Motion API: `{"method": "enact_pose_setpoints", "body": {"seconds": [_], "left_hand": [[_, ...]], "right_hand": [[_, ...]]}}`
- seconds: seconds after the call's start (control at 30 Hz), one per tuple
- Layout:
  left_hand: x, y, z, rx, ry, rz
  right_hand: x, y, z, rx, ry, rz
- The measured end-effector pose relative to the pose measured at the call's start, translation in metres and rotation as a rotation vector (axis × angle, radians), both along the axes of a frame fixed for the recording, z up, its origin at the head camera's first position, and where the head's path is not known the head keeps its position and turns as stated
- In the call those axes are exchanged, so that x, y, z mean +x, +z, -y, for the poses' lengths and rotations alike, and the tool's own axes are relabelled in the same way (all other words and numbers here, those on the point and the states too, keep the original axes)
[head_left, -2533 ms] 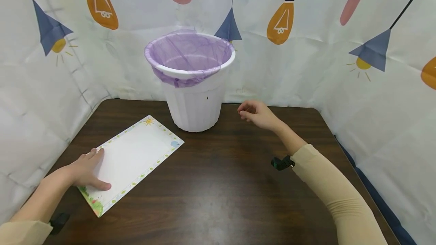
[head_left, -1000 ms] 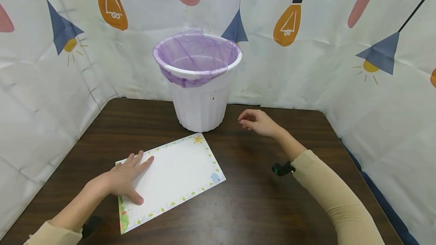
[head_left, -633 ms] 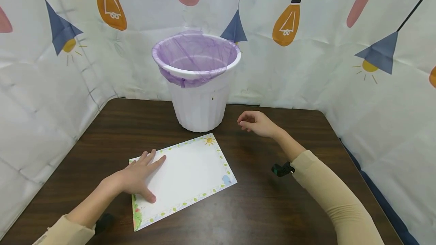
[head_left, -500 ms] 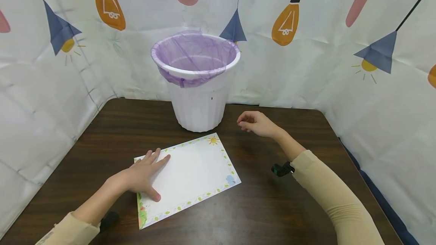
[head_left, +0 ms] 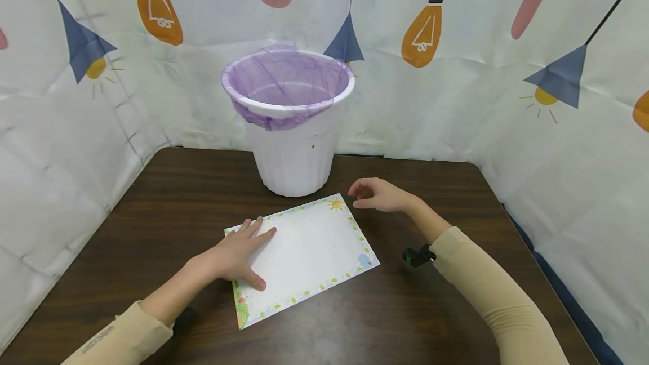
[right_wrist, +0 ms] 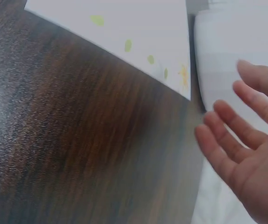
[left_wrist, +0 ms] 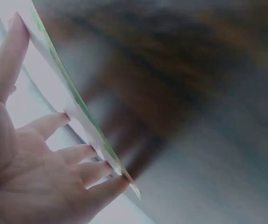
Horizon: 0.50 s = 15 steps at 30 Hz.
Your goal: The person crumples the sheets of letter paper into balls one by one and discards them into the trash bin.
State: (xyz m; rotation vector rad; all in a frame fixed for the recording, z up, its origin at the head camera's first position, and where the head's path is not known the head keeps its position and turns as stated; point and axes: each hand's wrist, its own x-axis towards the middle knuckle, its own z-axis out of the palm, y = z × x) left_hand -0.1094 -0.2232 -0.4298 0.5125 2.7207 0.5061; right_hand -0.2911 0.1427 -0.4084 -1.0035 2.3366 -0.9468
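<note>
Head view: paper [head_left: 314,255] lies beneath the spread left hand [head_left: 238,255], near the loosely curled right hand [head_left: 381,195].

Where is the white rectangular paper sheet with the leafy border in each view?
Head: the white rectangular leaf-bordered paper sheet, just below centre, partly under the left hand.
Left wrist: the sheet, a narrow strip slanting down from top left.
Right wrist: the sheet, top left and middle, cut off above.
Shared landmark: the yellow printed sun at one sheet corner, in head and right wrist views only.
</note>
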Motion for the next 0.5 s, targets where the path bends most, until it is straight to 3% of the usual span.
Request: {"method": "enact_pose_setpoints", "body": {"seconds": [0.13, 0.5], "left_hand": [[-0.005, -0.002, -0.007, 0.004, -0.025, -0.006], [-0.014, -0.007, -0.02, 0.002, -0.084, -0.066]], "right_hand": [[0.001, -0.004, 0.002, 0.068, 0.034, 0.005], [0.005, -0.009, 0.003, 0.124, 0.045, 0.036]]}}
